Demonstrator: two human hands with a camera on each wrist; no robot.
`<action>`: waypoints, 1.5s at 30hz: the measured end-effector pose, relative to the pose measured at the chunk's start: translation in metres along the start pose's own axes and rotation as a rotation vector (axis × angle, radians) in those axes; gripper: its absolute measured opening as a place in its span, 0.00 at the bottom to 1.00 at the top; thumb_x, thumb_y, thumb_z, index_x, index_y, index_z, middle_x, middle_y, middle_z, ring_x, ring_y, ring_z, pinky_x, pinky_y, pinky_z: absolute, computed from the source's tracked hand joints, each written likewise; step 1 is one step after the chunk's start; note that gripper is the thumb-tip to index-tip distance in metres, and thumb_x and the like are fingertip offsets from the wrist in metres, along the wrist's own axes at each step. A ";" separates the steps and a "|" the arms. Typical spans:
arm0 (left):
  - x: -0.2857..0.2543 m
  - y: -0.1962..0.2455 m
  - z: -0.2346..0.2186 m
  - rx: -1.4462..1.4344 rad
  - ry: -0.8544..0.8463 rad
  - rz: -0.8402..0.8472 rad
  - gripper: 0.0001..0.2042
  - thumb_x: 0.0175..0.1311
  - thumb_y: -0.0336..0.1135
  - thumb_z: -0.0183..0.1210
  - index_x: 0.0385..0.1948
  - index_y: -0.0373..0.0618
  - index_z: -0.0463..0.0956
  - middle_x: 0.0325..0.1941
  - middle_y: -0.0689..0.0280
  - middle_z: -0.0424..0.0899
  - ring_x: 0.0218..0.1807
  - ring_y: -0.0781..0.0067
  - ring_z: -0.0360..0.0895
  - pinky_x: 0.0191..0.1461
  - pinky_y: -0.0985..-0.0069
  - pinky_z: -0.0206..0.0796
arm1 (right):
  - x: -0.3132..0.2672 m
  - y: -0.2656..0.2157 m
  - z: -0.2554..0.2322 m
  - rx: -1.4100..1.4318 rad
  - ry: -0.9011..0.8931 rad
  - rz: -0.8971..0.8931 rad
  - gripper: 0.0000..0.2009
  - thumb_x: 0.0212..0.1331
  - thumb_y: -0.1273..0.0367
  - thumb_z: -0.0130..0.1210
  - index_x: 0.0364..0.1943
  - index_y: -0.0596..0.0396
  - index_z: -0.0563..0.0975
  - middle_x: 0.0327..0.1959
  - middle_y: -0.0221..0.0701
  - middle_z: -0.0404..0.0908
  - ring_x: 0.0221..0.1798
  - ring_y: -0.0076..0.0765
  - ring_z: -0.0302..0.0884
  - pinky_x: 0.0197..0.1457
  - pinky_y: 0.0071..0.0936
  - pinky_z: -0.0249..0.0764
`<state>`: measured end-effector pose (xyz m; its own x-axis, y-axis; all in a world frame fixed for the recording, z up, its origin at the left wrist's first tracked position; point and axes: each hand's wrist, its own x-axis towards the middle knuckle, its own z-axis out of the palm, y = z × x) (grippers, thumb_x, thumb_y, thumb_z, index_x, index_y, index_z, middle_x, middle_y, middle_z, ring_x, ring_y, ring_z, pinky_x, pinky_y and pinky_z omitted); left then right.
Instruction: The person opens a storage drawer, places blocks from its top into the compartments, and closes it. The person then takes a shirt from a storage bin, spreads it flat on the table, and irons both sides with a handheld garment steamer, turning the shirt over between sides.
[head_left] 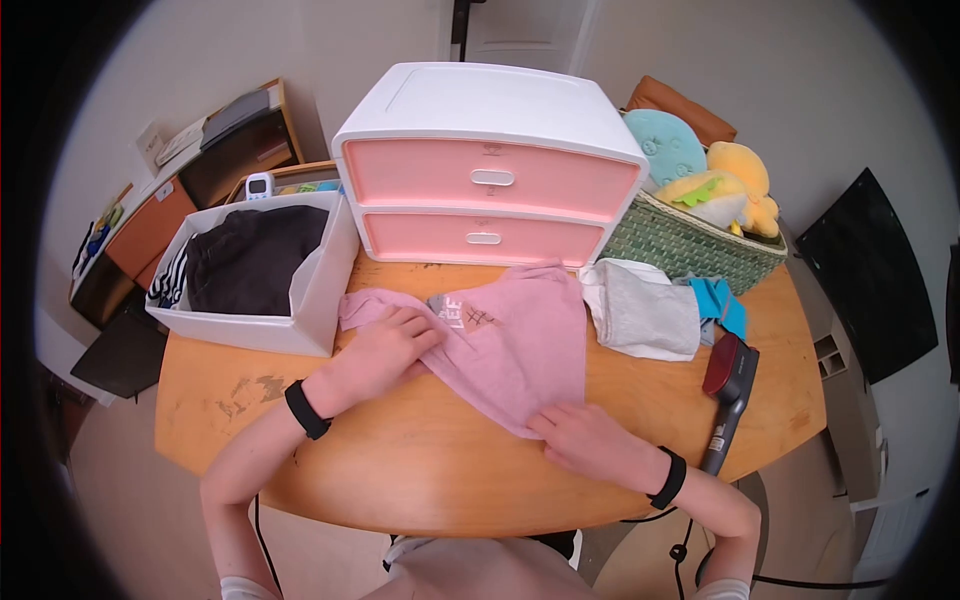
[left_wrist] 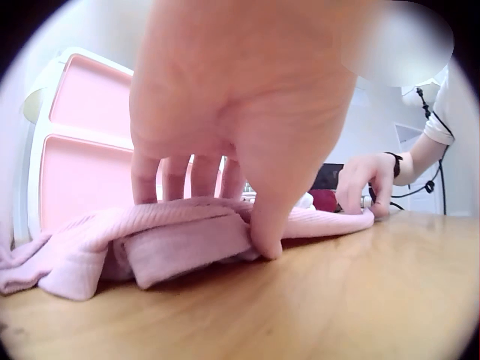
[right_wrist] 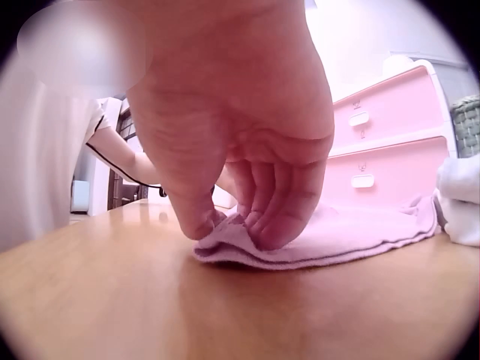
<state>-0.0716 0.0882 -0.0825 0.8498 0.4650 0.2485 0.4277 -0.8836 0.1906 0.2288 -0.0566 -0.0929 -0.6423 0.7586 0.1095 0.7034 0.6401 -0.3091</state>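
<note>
A pink shirt (head_left: 530,335) with white lettering lies partly folded on the wooden table, in front of the drawer unit. My left hand (head_left: 385,350) grips its left part, the thumb (left_wrist: 266,232) on the near side of a ribbed fold and the fingers (left_wrist: 175,180) beyond it. At the shirt's near right corner, my right hand (head_left: 590,440) pinches the edge between thumb and curled fingers, and the right wrist view shows the cloth (right_wrist: 232,244) bunched up there. Both hands are low, close over the tabletop.
A white drawer unit (head_left: 490,100) with pink fronts stands behind. A white bin (head_left: 325,315) of dark clothes is at left. At right are a folded grey-white garment (head_left: 650,320), a blue cloth (head_left: 725,305), a handheld steamer (head_left: 735,385) and a green basket (head_left: 670,240) of plush toys.
</note>
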 end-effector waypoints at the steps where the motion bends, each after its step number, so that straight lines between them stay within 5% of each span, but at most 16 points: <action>1: 0.002 -0.001 -0.001 0.000 0.000 0.011 0.20 0.50 0.29 0.67 0.48 0.41 0.77 0.51 0.60 0.77 0.56 0.56 0.73 0.62 0.64 0.65 | -0.001 -0.001 -0.007 -0.004 0.005 0.009 0.15 0.49 0.72 0.60 0.42 0.55 0.74 0.36 0.37 0.75 0.38 0.49 0.77 0.40 0.41 0.76; 6: 0.004 0.011 -0.013 0.136 0.040 0.032 0.15 0.47 0.27 0.65 0.39 0.42 0.77 0.42 0.61 0.76 0.51 0.57 0.73 0.57 0.64 0.66 | -0.005 -0.007 -0.072 0.008 0.049 0.241 0.12 0.49 0.75 0.54 0.41 0.53 0.75 0.35 0.38 0.74 0.38 0.50 0.76 0.39 0.43 0.74; 10: -0.004 0.037 -0.035 0.084 0.022 -0.005 0.14 0.46 0.25 0.63 0.37 0.42 0.76 0.41 0.61 0.75 0.51 0.57 0.73 0.55 0.64 0.65 | -0.020 -0.007 -0.104 0.035 -0.068 0.151 0.14 0.51 0.73 0.55 0.44 0.51 0.76 0.35 0.38 0.74 0.40 0.51 0.77 0.39 0.44 0.73; 12: -0.010 0.054 -0.047 -0.027 -0.079 0.067 0.12 0.47 0.24 0.62 0.36 0.42 0.75 0.40 0.61 0.74 0.51 0.58 0.73 0.54 0.64 0.67 | -0.026 -0.007 -0.106 0.124 -0.545 0.243 0.17 0.54 0.70 0.58 0.51 0.47 0.77 0.37 0.37 0.76 0.43 0.49 0.78 0.43 0.43 0.75; 15: -0.021 0.072 -0.052 -0.286 -0.130 0.115 0.11 0.48 0.23 0.61 0.35 0.42 0.75 0.39 0.61 0.74 0.49 0.58 0.75 0.50 0.64 0.70 | -0.025 0.002 -0.089 0.206 -0.729 0.105 0.19 0.57 0.66 0.60 0.55 0.46 0.76 0.42 0.36 0.79 0.46 0.47 0.80 0.46 0.42 0.76; 16: -0.024 0.076 -0.050 -0.282 -0.132 0.103 0.11 0.48 0.23 0.61 0.35 0.42 0.75 0.39 0.61 0.74 0.49 0.58 0.75 0.50 0.64 0.70 | -0.021 0.005 -0.084 0.208 -0.731 0.092 0.19 0.57 0.66 0.60 0.55 0.46 0.76 0.42 0.36 0.79 0.46 0.47 0.80 0.46 0.42 0.76; 18: -0.030 0.082 -0.046 -0.219 -0.321 0.060 0.17 0.46 0.22 0.61 0.42 0.42 0.75 0.41 0.62 0.77 0.45 0.58 0.77 0.47 0.65 0.74 | -0.010 0.009 -0.078 0.315 -0.454 0.146 0.23 0.58 0.64 0.61 0.60 0.46 0.74 0.48 0.36 0.80 0.47 0.47 0.81 0.48 0.40 0.77; 22: -0.032 0.085 -0.042 -0.184 -0.233 0.106 0.13 0.49 0.23 0.60 0.39 0.41 0.72 0.37 0.60 0.75 0.43 0.57 0.78 0.44 0.65 0.74 | 0.044 0.008 -0.078 0.029 -0.080 0.247 0.31 0.54 0.69 0.61 0.65 0.55 0.66 0.61 0.42 0.71 0.52 0.50 0.79 0.51 0.42 0.78; 27: -0.012 0.056 -0.065 -0.072 0.078 -0.106 0.17 0.50 0.23 0.59 0.44 0.41 0.72 0.36 0.58 0.75 0.37 0.53 0.80 0.36 0.64 0.74 | 0.071 0.063 -0.041 -0.005 -0.109 0.196 0.28 0.52 0.73 0.59 0.61 0.57 0.69 0.58 0.44 0.70 0.52 0.53 0.77 0.51 0.43 0.77; 31: -0.009 0.077 -0.102 -0.077 0.122 -0.158 0.23 0.45 0.18 0.57 0.48 0.43 0.73 0.37 0.59 0.77 0.38 0.52 0.80 0.37 0.63 0.75 | 0.072 0.086 -0.022 -0.093 -0.030 0.212 0.22 0.52 0.76 0.57 0.55 0.58 0.71 0.52 0.44 0.71 0.51 0.54 0.76 0.52 0.43 0.77; 33: -0.018 0.106 -0.112 -0.317 -0.205 -0.114 0.23 0.51 0.21 0.58 0.53 0.44 0.73 0.39 0.60 0.79 0.40 0.52 0.80 0.41 0.62 0.75 | 0.068 0.086 -0.024 -0.091 0.024 0.234 0.21 0.53 0.76 0.57 0.54 0.58 0.71 0.51 0.44 0.72 0.50 0.54 0.76 0.51 0.43 0.77; 37: -0.035 0.108 -0.083 -0.669 -0.339 0.205 0.23 0.57 0.26 0.61 0.57 0.45 0.71 0.42 0.59 0.79 0.41 0.52 0.80 0.44 0.61 0.75 | 0.062 0.050 -0.053 0.088 0.115 0.260 0.13 0.54 0.75 0.56 0.45 0.61 0.72 0.46 0.43 0.76 0.46 0.56 0.78 0.46 0.43 0.79; 41: -0.024 0.056 -0.057 -0.258 -0.070 -0.253 0.19 0.60 0.39 0.65 0.49 0.39 0.75 0.41 0.54 0.80 0.43 0.49 0.79 0.45 0.59 0.73 | 0.042 0.022 -0.066 -0.045 0.052 0.207 0.20 0.54 0.73 0.61 0.52 0.57 0.72 0.53 0.40 0.74 0.49 0.51 0.78 0.49 0.39 0.77; 42: -0.024 0.049 -0.049 -0.264 -0.062 -0.260 0.19 0.60 0.39 0.65 0.49 0.39 0.75 0.41 0.54 0.80 0.43 0.49 0.79 0.45 0.59 0.73 | 0.038 0.016 -0.072 -0.023 -0.219 0.248 0.19 0.54 0.72 0.61 0.52 0.56 0.73 0.53 0.39 0.75 0.49 0.50 0.78 0.49 0.38 0.77; 43: -0.024 0.044 -0.042 -0.213 -0.219 -0.327 0.19 0.60 0.40 0.66 0.46 0.38 0.75 0.40 0.53 0.80 0.43 0.48 0.79 0.45 0.60 0.72 | 0.035 0.012 -0.073 -0.004 -0.489 0.289 0.19 0.54 0.71 0.62 0.52 0.54 0.75 0.52 0.37 0.76 0.49 0.48 0.78 0.49 0.37 0.77; 45: -0.025 0.040 -0.032 -0.163 -0.373 -0.390 0.18 0.59 0.41 0.66 0.44 0.37 0.76 0.40 0.52 0.80 0.43 0.47 0.79 0.44 0.60 0.72 | 0.017 0.010 -0.052 -0.010 -0.373 0.198 0.17 0.55 0.69 0.62 0.50 0.54 0.76 0.50 0.36 0.77 0.49 0.46 0.78 0.49 0.37 0.77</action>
<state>-0.0854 0.0429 -0.0509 0.7020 0.6784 -0.2166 0.7042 -0.6159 0.3532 0.2407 -0.0307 -0.0451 -0.5593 0.7725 -0.3008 0.8260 0.4889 -0.2804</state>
